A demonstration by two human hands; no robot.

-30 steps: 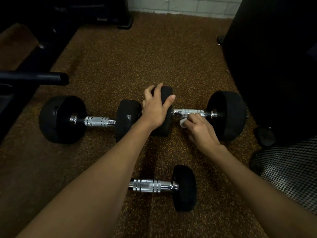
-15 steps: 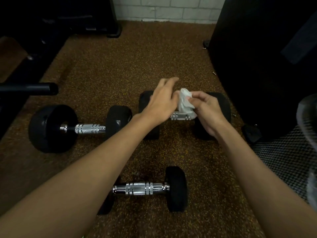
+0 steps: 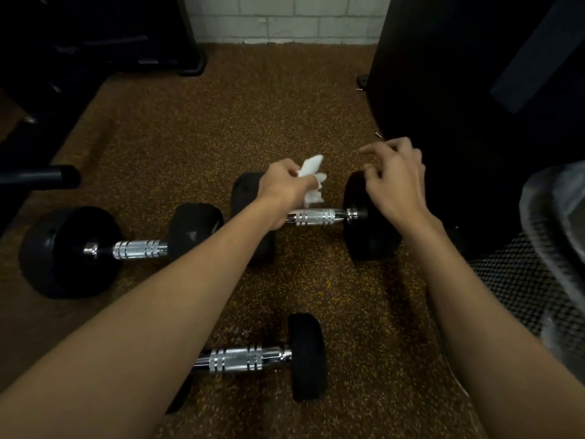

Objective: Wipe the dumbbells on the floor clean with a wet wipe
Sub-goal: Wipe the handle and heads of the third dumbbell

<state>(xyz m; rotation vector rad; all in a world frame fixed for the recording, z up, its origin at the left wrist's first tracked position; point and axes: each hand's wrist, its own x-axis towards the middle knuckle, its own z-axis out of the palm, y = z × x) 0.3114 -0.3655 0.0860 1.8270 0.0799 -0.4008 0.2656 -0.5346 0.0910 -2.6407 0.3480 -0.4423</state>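
Three black dumbbells with chrome handles lie on the brown speckled floor. My left hand (image 3: pixel 286 188) grips a crumpled white wet wipe (image 3: pixel 311 180) just above the handle of the right dumbbell (image 3: pixel 319 217). My right hand (image 3: pixel 395 182) hovers above that dumbbell's right weight with its fingers spread and curled, holding nothing. The left dumbbell (image 3: pixel 136 248) lies beside it. The near dumbbell (image 3: pixel 243 359) lies closer to me, its left end hidden under my left forearm.
A large black machine (image 3: pixel 474 122) stands close on the right. A mesh basket with plastic (image 3: pixel 544 248) sits at the right edge. A black bar (image 3: pixel 47 177) and dark equipment line the left side. A white block wall (image 3: pixel 285 17) is behind.
The wipe has passed from my right hand to my left. My right hand has let go and drawn away to the right, above the right weight. The left hand has left the dumbbell's left weight.
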